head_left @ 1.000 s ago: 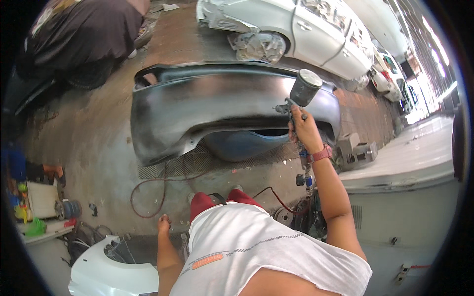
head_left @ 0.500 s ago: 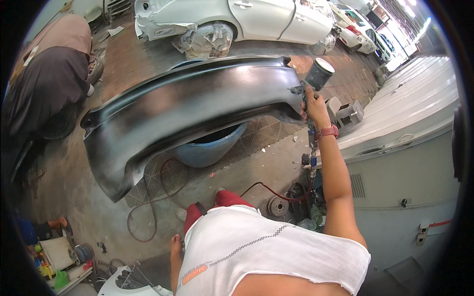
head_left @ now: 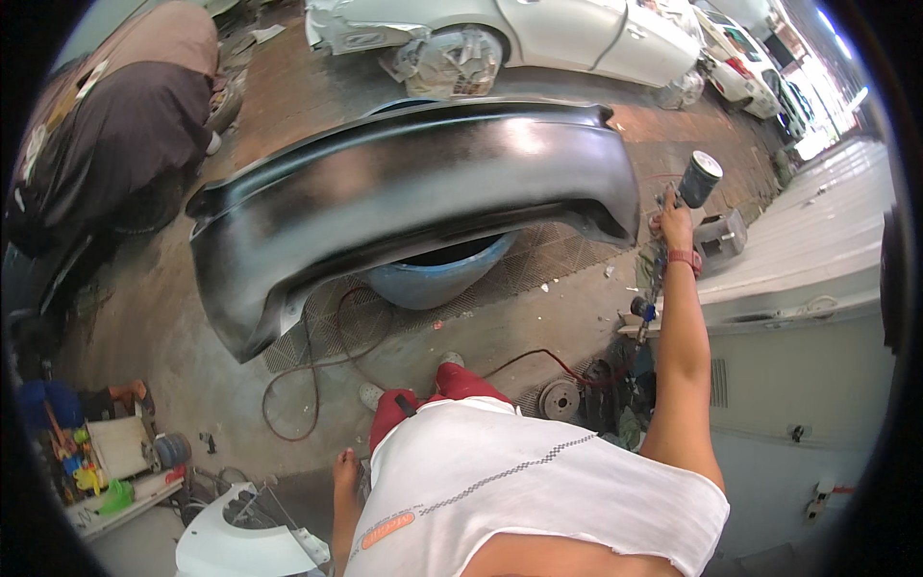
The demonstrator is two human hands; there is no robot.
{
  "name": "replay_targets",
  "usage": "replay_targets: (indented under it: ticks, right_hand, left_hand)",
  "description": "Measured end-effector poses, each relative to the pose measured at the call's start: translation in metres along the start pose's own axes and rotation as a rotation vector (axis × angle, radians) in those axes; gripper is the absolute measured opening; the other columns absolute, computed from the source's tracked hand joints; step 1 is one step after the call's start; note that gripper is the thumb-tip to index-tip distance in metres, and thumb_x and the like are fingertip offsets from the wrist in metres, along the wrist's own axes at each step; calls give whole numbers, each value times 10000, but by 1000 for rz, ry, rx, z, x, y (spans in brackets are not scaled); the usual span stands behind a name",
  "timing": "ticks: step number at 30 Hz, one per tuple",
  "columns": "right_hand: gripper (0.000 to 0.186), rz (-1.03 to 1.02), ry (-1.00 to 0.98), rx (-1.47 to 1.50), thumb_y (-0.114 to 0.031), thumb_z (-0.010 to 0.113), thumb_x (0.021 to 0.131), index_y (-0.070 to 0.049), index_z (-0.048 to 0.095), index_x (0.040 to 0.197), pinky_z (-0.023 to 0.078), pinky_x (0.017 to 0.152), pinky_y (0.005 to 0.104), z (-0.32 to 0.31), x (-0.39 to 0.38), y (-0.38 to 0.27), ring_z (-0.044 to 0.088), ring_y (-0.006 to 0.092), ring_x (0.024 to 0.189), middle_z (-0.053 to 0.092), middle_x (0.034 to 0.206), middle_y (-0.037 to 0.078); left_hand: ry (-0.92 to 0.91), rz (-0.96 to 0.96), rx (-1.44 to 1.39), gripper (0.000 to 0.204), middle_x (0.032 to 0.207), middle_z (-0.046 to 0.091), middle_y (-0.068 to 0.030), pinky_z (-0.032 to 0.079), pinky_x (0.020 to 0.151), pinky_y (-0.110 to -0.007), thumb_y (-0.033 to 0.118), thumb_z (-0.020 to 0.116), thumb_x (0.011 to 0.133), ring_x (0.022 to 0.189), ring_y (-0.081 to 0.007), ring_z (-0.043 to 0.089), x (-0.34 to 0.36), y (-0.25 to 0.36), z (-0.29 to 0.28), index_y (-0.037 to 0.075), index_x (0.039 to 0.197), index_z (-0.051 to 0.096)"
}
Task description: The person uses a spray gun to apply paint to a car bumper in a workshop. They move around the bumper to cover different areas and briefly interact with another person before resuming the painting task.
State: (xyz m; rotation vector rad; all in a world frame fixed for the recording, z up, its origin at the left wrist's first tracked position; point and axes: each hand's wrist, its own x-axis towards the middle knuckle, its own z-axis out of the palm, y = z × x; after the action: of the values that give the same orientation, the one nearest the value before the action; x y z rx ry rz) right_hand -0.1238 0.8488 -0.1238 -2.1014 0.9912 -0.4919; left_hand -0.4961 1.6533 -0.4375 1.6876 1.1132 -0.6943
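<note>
Floor (head_left: 231, 399), grey, brownish toward twelve o'clock. Directly upon it: blue tub (head_left: 445, 282), centre, beneath black bumper (head_left: 413, 178); dark red hose (head_left: 312, 365), looped, eight o'clock; metal disc (head_left: 560, 399), five o'clock; white car (head_left: 567, 40), twelve o'clock.

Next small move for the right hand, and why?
Probably swing the right hand left, bringing the spray gun over the dark bumper: the gun is held out beyond the bumper's right end, apart from it.

The single wide fisheye view looks steeply down from the wearer's head: the white cloth shirt (head_left: 490, 457) lies close below, the long, curved, glossy black bumper (head_left: 413, 183) farther forward, the silvery-white metal car (head_left: 558, 37) beyond.
</note>
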Motion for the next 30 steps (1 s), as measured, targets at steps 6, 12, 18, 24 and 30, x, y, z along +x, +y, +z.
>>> replay_targets:
  ticks: [6,12,18,24,30]
  right_hand:
    - [565,-37,-280,65,-548,538,1082,-15,666,1220,452,410,304,30,-131,-69,583,144,470,591,644,30]
    - [481,-108,-622,224,-472,528,1113,-30,650,1257,440,421,261,104,-283,-169,576,102,502,598,686,10]
    - [464,-180,-924,221,-476,524,1112,-34,628,1210,437,422,247,190,-410,-253,567,93,512,552,678,-6]
    - [494,-335,-1087,139,-494,534,1101,-13,618,1169,441,433,264,280,-514,-301,582,90,531,554,666,-4]
    - [572,-636,-1040,74,-492,580,1066,52,673,1216,543,669,459,359,-597,-322,683,348,639,666,734,250]
  left_hand:
    - [-70,28,4,575,1170,730,-154,542,817,-353,459,633,1047,967,-224,702,29,-4,-5,24,1423,616]
    - [-67,-4,-54,552,1158,735,-121,532,771,-359,450,645,1046,951,-208,706,66,4,-26,31,1405,620]
    - [-81,-14,-128,586,1358,665,-75,521,936,-401,462,602,1076,1134,-238,679,101,-22,-78,81,1514,521]
    - [11,-108,-265,508,1229,700,-67,535,837,-372,449,597,1079,1017,-218,691,116,-82,-119,71,1418,598]
    - [37,-117,-181,368,915,676,-21,514,674,-332,427,620,1068,728,-178,616,125,-132,-142,78,1161,694]
